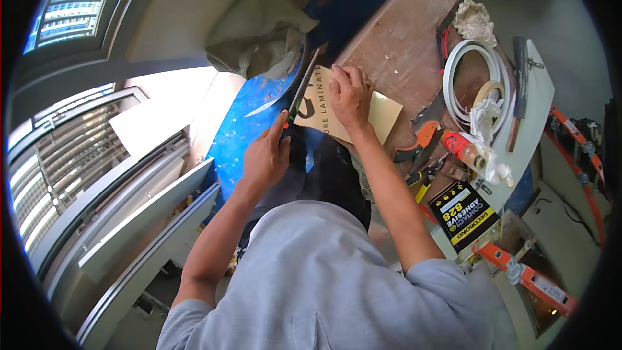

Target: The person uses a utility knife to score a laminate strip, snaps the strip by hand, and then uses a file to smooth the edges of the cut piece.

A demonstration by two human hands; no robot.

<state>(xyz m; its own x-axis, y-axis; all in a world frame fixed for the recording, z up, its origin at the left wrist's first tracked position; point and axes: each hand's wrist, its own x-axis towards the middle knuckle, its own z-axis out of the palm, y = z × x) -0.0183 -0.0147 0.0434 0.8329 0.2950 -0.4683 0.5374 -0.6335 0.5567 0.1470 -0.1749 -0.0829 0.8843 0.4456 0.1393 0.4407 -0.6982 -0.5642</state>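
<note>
My left hand is closed near the lower end of a long, narrow metal tool that looks like a file; its exact kind is unclear. This tool stands slanted along the left edge of a cream laminate sheet with large dark printing. With bent fingers, my right hand presses on the sheet and holds it against the bench. To the right of my right wrist, a plain yellowish part of the sheet shows. A thin pale strip lies left of the tool on a blue surface.
The brown workbench reaches away to the far right. On its right side are a white edging coil, an orange-handled saw, a red-labelled bottle and a black-and-yellow adhesive can. A grey-green cloth bulges at upper left.
</note>
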